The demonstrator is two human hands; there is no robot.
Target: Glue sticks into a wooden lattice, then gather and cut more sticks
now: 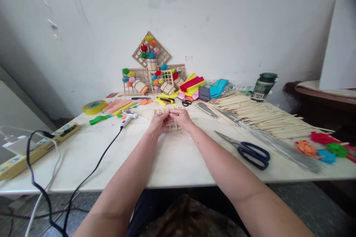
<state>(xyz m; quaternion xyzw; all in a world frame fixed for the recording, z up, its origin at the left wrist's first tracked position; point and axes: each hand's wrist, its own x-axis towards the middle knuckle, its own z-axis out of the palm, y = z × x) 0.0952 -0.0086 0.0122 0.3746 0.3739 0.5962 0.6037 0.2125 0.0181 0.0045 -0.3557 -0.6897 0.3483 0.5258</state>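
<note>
A white surface (180, 164) is set against a pale wall (105, 26), and a small wooden lattice panel (172, 128) is laid flat on it. The panel is partly covered by the left hand (160, 122) and the right hand (180, 117), which are held together over it with fingers bent and fingertips meeting; whether anything is clamped between them cannot be told, since the view is blocked by the fingers. To the left of the panel, a white glue gun (129, 117) is placed, with a roll of yellow tape (95, 111) set farther out. Behind the panel, a cutter (166, 100) is laid, and flower-decorated lattice pieces (137, 54) are stood along the wall. To the right of the panel, large scissors (241, 146) are laid, bare thin sticks (250, 113) are spread beyond it, and a dark lidded bottle (263, 87) is placed well apart.
</note>
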